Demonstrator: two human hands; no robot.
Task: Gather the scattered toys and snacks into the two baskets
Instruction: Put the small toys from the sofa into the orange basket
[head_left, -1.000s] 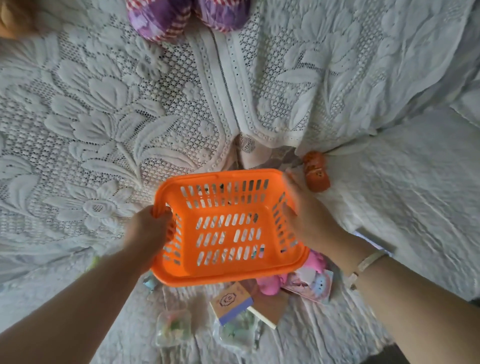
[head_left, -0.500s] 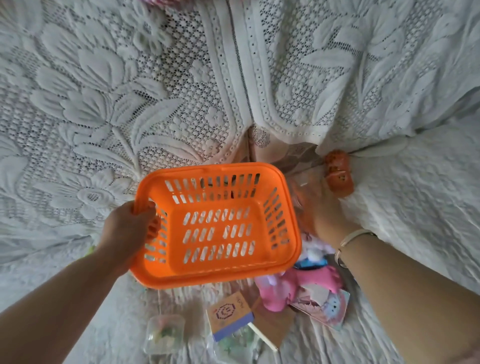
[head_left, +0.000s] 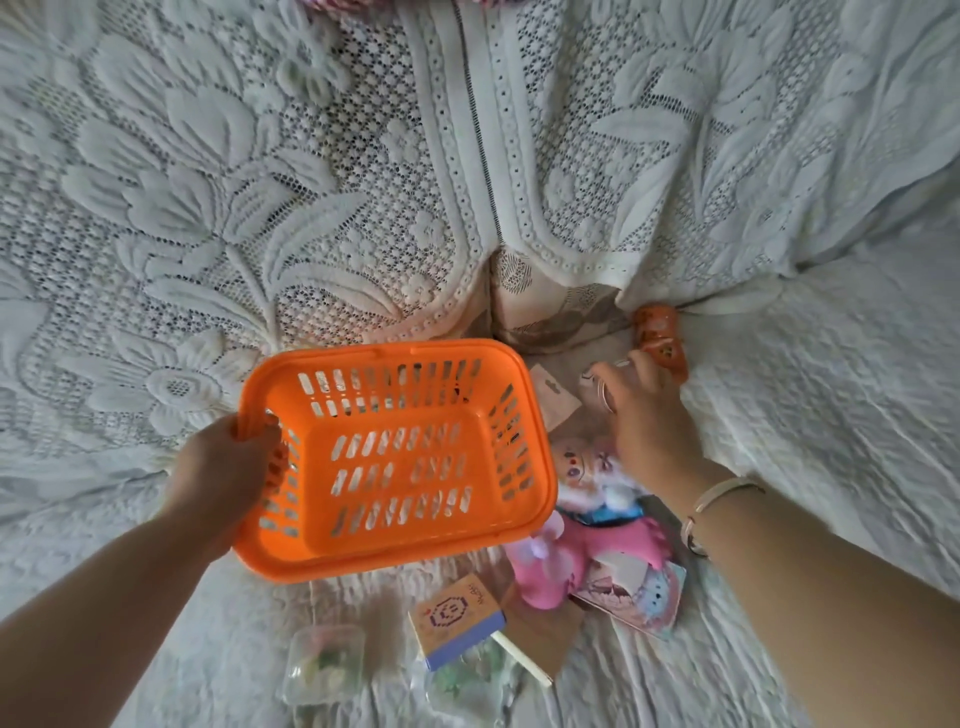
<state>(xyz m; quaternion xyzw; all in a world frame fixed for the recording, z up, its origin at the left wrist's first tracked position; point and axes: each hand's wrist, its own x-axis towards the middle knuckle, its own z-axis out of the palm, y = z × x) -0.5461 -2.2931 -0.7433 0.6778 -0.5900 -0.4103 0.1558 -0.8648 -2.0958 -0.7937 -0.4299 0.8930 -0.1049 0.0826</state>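
Note:
My left hand (head_left: 223, 473) grips the left rim of an empty orange slotted basket (head_left: 395, 556), held a little above the white bedspread. My right hand (head_left: 644, 431) is off the basket, just to its right, with fingers curled down on a clear plastic packet (head_left: 597, 389). An orange toy (head_left: 660, 338) lies just beyond its fingertips. Below the wrist lies a pink plush doll (head_left: 566, 556) on a picture card (head_left: 644, 597). A small printed box (head_left: 457, 618), a brown booklet (head_left: 545, 639) and two clear snack packs (head_left: 324, 660) (head_left: 467, 686) lie nearer me.
White lace covers (head_left: 260, 208) spread over the far side and part at a gap showing patterned fabric (head_left: 550, 317). A beige paper tag (head_left: 553, 400) lies by the basket's right wall. A raised white quilted surface (head_left: 831, 415) stands to the right.
My right hand let go of the basket's right rim and moved right and away onto the clear packet. My left hand shifted the basket left, uncovering the doll.

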